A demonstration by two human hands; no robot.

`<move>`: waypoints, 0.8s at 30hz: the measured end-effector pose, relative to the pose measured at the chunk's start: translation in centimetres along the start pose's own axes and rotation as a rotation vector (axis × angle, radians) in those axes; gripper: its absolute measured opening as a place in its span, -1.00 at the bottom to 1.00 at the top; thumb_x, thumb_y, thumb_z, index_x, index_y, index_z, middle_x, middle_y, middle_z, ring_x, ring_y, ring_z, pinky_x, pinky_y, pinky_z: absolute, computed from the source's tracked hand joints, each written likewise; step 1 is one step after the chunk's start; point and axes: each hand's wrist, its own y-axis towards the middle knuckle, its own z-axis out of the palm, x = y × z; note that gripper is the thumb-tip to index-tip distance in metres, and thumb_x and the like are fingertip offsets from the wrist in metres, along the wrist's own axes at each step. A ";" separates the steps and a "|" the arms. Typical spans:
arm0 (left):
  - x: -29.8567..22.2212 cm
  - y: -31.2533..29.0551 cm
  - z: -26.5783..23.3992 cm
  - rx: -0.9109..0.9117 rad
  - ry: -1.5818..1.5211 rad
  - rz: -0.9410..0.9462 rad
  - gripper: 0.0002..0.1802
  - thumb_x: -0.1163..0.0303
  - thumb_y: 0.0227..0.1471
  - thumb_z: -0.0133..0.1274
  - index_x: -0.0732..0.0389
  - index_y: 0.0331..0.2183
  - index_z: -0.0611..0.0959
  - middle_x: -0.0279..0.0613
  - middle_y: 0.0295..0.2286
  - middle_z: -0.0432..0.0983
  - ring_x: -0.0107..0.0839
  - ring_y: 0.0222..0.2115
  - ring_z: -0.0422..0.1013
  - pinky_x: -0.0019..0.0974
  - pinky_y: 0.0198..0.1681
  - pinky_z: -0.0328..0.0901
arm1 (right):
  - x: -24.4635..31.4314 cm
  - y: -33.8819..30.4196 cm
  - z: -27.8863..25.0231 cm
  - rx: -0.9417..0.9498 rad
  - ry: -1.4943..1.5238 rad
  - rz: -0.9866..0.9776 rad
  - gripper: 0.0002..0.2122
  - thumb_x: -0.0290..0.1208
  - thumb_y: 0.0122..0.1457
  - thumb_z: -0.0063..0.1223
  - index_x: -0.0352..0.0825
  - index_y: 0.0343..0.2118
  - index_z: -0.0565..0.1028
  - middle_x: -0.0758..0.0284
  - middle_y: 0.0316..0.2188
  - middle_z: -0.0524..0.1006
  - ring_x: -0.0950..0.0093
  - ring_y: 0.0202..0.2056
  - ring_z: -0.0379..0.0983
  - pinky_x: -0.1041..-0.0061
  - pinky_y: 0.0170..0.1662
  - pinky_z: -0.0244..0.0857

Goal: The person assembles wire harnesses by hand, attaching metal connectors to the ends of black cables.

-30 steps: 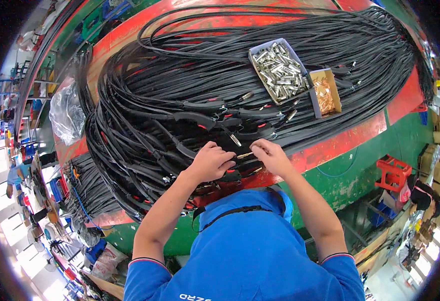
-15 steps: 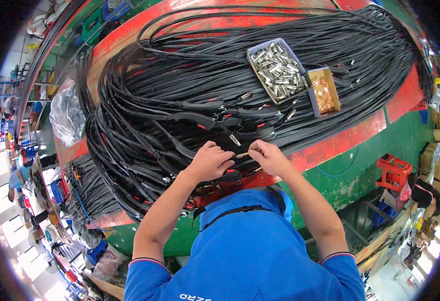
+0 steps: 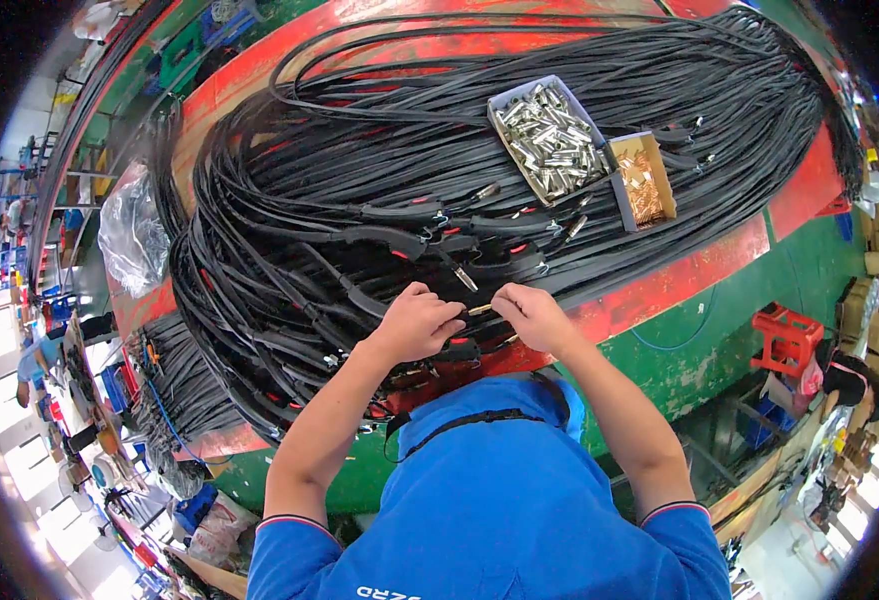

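Observation:
My left hand [image 3: 418, 322] and my right hand [image 3: 536, 318] face each other close above the near edge of the cable pile. Between their fingertips runs a short, thin brass-coloured metal piece [image 3: 480, 309]. Fingers on both sides are pinched, one hand at each end of it; what it joins to is hidden by my left fingers. Just beyond my hands lies a black welding torch handle [image 3: 395, 240] with a red trigger. Close by, a silver metal tip [image 3: 466, 278] points toward the gap between my hands.
Long black cables [image 3: 659, 90] are looped across the red table [image 3: 729, 258]. On them stand a box of silver metal sleeves [image 3: 549, 135] and a smaller box of copper-coloured tips [image 3: 642, 185]. A clear plastic bag [image 3: 134, 235] lies left; a red stool [image 3: 786, 338] stands right.
My right hand has shifted very slightly left, toward my left hand. Both hands keep their pinch on the brass-coloured piece; the boxes and cables stay in place.

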 end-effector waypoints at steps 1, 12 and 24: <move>0.0 0.0 0.0 -0.004 -0.001 0.005 -0.78 0.23 0.17 0.25 0.13 -0.20 0.75 -0.23 -0.50 0.65 -0.21 -0.37 0.55 -0.11 -0.06 0.30 | 0.1 0.0 0.0 -0.001 0.000 0.001 -0.72 -0.21 0.41 0.08 -0.39 -0.21 0.58 0.03 -0.32 0.63 0.06 -0.31 0.59 0.16 -0.22 0.45; 0.0 0.0 -0.1 -0.018 -0.018 0.007 -0.77 0.23 0.16 0.27 0.13 -0.19 0.75 -0.23 -0.51 0.65 -0.21 -0.38 0.55 -0.12 -0.07 0.29 | 0.5 -0.1 -0.7 0.014 0.046 -0.066 -0.80 -0.33 0.38 0.13 -0.40 -0.14 0.56 0.08 -0.29 0.63 0.08 -0.23 0.60 0.19 -0.10 0.47; -0.1 -0.3 0.9 -0.039 0.047 0.022 -0.77 0.21 0.17 0.26 0.10 -0.18 0.74 -0.27 -0.53 0.62 -0.25 -0.39 0.55 -0.13 -0.05 0.29 | 0.0 0.2 0.9 0.034 -0.028 0.131 -0.71 -0.25 0.45 0.00 -0.43 -0.21 0.54 -0.02 -0.30 0.62 -0.08 -0.20 0.56 0.04 -0.09 0.42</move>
